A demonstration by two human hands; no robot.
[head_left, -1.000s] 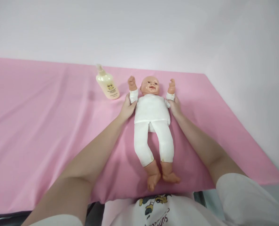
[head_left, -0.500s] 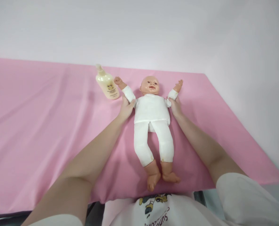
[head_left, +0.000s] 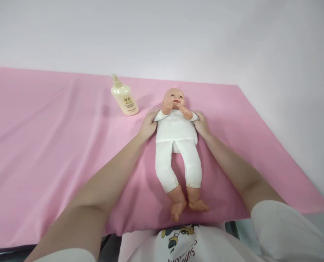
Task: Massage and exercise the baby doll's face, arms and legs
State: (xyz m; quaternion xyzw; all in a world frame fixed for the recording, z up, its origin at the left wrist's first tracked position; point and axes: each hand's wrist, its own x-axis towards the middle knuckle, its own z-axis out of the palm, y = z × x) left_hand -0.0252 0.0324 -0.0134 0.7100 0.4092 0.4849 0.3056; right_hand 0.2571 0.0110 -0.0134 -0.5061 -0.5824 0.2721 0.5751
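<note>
A baby doll (head_left: 176, 125) with a white cloth body and hard skin-coloured head, hands and feet lies on its back, its feet toward me. Both its arms are folded inward, so the little hands rest below the mouth. My left hand (head_left: 149, 125) is closed around the doll's arm on the left side, at the upper part near the shoulder. On the other side my right hand (head_left: 201, 123) grips the doll's other arm in the same way. Some fingers of each hand are hidden behind the doll's arms.
A pump bottle (head_left: 125, 98) of pale yellow liquid stands left of the doll's head, beyond my left hand. Pink cloth (head_left: 55, 145) with soft folds covers the table. A white wall (head_left: 162, 40) rises behind the far edge.
The doll's arms were spread outward and up; now they are folded in over its upper chest. My hands moved with them, still holding the arms. The bottle stayed put.
</note>
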